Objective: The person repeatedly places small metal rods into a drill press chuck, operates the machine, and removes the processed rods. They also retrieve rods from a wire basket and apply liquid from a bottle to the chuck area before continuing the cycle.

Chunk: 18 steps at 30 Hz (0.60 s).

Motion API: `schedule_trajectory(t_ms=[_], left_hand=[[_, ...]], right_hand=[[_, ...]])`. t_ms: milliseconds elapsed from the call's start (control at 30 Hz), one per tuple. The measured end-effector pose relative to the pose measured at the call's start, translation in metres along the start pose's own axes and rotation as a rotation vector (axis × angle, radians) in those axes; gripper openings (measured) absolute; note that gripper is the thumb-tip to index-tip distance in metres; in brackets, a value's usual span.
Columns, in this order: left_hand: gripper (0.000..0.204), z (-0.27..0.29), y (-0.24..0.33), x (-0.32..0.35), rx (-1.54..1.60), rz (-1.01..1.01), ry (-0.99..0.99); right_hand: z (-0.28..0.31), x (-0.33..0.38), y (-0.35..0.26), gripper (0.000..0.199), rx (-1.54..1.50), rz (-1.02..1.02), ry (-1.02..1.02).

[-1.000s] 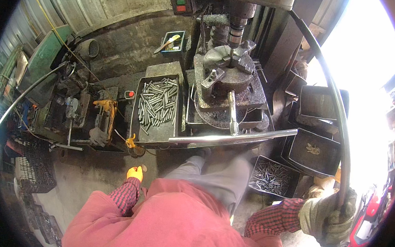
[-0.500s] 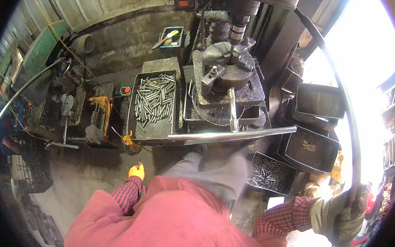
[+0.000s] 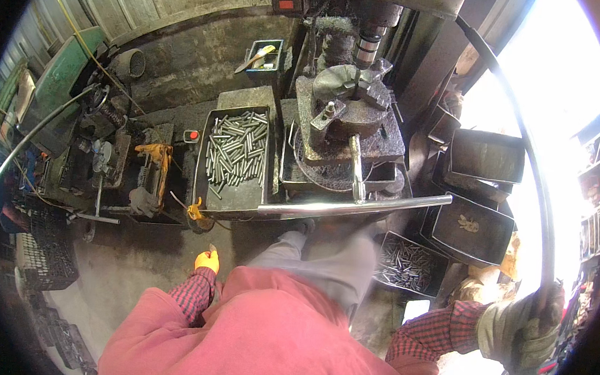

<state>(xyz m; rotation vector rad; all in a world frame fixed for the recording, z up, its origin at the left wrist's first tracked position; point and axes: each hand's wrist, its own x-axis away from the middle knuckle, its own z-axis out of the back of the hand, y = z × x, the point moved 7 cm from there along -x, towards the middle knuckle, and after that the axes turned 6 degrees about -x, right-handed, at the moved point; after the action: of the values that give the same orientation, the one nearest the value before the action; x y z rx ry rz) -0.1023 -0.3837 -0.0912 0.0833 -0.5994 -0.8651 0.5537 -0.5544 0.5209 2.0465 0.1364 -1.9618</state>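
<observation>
My right hand (image 3: pixel 523 333), in a grey work glove, is wrapped round the lower end of a long curved lever (image 3: pixel 535 181) at the far right. Low at left of centre, my left hand (image 3: pixel 206 261) wears an orange glove with its fingers closed. A small thin tip pokes out of them, too small to name. Ahead stands a drill press, its spindle chuck (image 3: pixel 368 46) above a round clamping fixture (image 3: pixel 338 85) on a heavy base. A bar handle (image 3: pixel 357 167) sticks out from the fixture toward me. Left of it, a metal tray (image 3: pixel 236 201) holds many short metal pins.
A shiny bar (image 3: pixel 354 206) runs along the bench front. On the right are stacked metal bins (image 3: pixel 486 157) and a lower bin of dark pins (image 3: pixel 405 263). A second machine (image 3: pixel 102 158) stands left. A small box (image 3: pixel 263 56) with a brush sits behind the tray.
The whole view has shifted slightly, so the bench and machine sit a little farther right. My right hand stays on the lever; my left hand stays closed in nearly the same place.
</observation>
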Motion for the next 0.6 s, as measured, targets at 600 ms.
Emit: schedule_trajectory(t_ms=[600], left_hand=[[0.041, -0.005, 0.001, -0.001, -0.014, -0.028, 0.018]], right_hand=[[0.001, -0.027, -0.002, 0.041, 0.172, 0.023, 0.003]])
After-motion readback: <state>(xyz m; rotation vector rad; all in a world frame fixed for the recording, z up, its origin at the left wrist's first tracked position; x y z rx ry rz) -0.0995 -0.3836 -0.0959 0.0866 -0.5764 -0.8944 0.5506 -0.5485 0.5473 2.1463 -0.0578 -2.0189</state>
